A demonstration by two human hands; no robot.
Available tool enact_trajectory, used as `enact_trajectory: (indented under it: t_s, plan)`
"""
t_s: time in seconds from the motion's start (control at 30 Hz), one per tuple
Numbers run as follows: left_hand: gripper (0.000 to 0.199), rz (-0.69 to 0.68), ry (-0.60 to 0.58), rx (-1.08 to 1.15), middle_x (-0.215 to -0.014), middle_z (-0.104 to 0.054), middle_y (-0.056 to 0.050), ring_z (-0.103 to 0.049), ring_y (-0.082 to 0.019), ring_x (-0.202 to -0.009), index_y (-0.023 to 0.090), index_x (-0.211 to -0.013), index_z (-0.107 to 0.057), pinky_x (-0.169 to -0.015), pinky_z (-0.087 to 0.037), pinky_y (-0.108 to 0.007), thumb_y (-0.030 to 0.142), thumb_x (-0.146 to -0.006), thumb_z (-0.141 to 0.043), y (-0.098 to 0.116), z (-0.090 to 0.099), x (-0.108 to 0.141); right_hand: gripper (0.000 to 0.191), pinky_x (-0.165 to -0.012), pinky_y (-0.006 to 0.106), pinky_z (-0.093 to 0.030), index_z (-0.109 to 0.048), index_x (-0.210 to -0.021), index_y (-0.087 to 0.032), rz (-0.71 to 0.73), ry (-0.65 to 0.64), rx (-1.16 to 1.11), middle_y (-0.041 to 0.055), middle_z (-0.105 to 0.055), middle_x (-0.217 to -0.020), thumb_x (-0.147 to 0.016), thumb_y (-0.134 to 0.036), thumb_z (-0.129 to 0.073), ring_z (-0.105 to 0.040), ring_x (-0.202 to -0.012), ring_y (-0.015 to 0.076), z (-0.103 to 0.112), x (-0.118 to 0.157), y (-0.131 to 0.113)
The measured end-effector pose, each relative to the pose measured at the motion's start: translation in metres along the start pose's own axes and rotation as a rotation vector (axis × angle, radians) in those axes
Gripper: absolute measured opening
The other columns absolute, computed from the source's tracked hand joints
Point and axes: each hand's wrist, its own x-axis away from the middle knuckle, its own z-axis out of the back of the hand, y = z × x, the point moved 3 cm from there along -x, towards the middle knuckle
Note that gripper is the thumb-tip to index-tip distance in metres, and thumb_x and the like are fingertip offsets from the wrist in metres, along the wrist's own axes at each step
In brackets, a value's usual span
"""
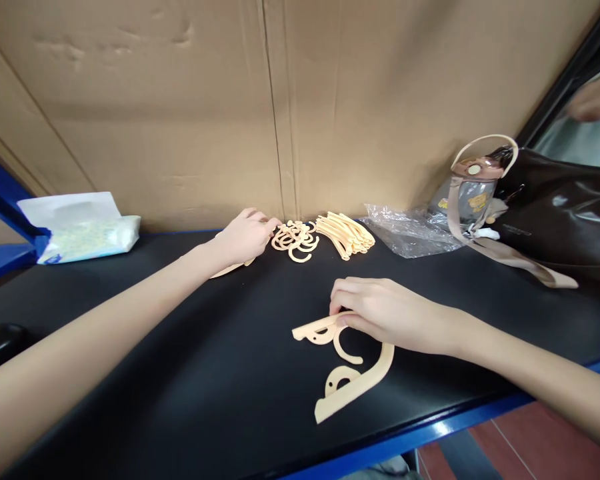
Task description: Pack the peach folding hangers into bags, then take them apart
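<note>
In the head view, your right hand has thumb and fingers clamped on a cream arm piece, right of the tabletop's middle. A hook and a second arm piece lie just nearer you. Your left hand is farther off, beside the hook pile; you cannot tell whether its grip is closed. The parts look like light, stiff, smooth plastic. Thin hooks could snap if bent, so take them mid-curve and arm pieces along the thick bar.
</note>
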Motion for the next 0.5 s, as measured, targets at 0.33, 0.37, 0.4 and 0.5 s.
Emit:
enact_trajectory:
  t_s: [0.33,0.37,0.4,0.5]
  plan:
    - [0.063,0.297,0.127,0.73,-0.121,-0.065,-0.015,-0.063,-0.022,-0.107,0.012,-0.122,-0.053,-0.089,-0.051,-0.035,0.041,-0.098,-0.002,0.057,0.027,0.031,0.026,-0.065,0.026,-0.042,-0.06,-0.112,-0.019,-0.15,0.324,-0.217,0.0022,-0.063,-0.087,-0.098,-0.031,-0.043,-0.056,-0.07,0.0122,0.019,-0.009,0.007]
    - [0.069,0.375,0.059,1.104,-0.119,-0.065,-0.017,-0.064,-0.024,-0.106,0.011,-0.119,-0.055,-0.088,-0.053,-0.036,0.05,-0.097,-0.003,0.07,0.025,0.04,0.026,-0.064,0.025,-0.043,-0.06,-0.114,-0.018,-0.156,0.366,-0.265,0.0016,-0.063,-0.085,-0.097,-0.031,-0.045,-0.055,-0.069,0.0118,0.02,-0.012,0.008]
    - [0.071,0.447,-0.031,1.426,-0.117,-0.067,-0.018,-0.065,-0.026,-0.104,0.011,-0.115,-0.058,-0.087,-0.054,-0.038,0.059,-0.095,-0.01,0.085,0.023,0.048,0.026,-0.063,0.025,-0.043,-0.06,-0.115,-0.018,-0.16,0.396,-0.319,0.0009,-0.063,-0.082,-0.096,-0.031,-0.046,-0.055,-0.067,0.0114,0.02,-0.015,0.009]
    - [0.041,0.516,-0.09,1.777,-0.109,-0.069,-0.012,-0.066,-0.023,-0.101,0.017,-0.104,-0.065,-0.091,-0.053,-0.033,0.052,-0.09,-0.05,0.116,0.023,0.069,0.027,-0.061,0.023,-0.044,-0.058,-0.116,-0.018,-0.144,0.42,-0.485,0.0003,-0.062,-0.083,-0.093,-0.029,-0.05,-0.056,-0.067,0.0107,0.017,-0.023,0.01]
